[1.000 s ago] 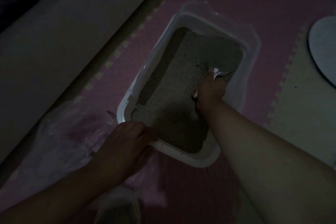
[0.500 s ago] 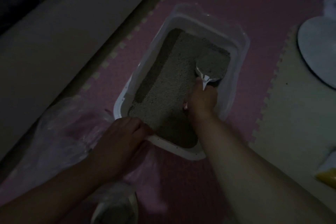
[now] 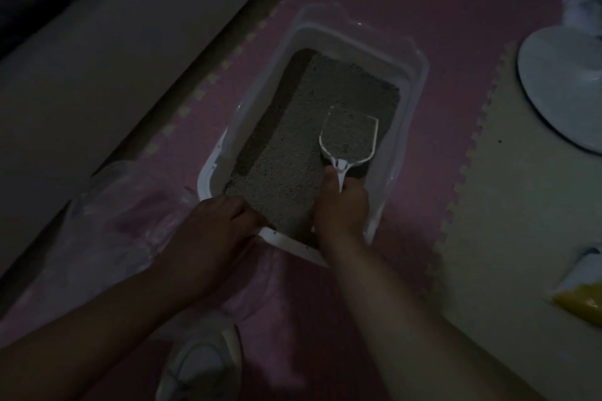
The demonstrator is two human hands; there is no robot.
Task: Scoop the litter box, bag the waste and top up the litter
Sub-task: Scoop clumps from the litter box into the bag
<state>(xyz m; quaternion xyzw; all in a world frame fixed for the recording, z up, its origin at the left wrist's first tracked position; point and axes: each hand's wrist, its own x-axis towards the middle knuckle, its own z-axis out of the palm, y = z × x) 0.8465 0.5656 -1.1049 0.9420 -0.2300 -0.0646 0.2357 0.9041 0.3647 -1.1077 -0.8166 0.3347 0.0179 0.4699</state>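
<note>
A white litter box (image 3: pixel 412 81) holding grey litter (image 3: pixel 293 153) lies on a pink foam mat. My right hand (image 3: pixel 342 205) is closed around the handle of a white scoop (image 3: pixel 350 140). The scoop's bowl is full of litter and sits raised over the right side of the box. My left hand (image 3: pixel 211 231) grips the near left corner of the box rim. A clear plastic bag (image 3: pixel 114 215) lies crumpled on the mat just left of that hand.
A cream foam mat (image 3: pixel 521 238) adjoins the pink one on the right. A round white base (image 3: pixel 566 88) stands far right. A yellow packet (image 3: pixel 583 299) lies at the right edge. A white shoe (image 3: pixel 202 361) shows at the bottom. A pale wall runs along the left.
The scoop has come up out of the litter with a full load and now shows its whole bowl. My right hand has drawn back toward the near end. The view has shifted slightly.
</note>
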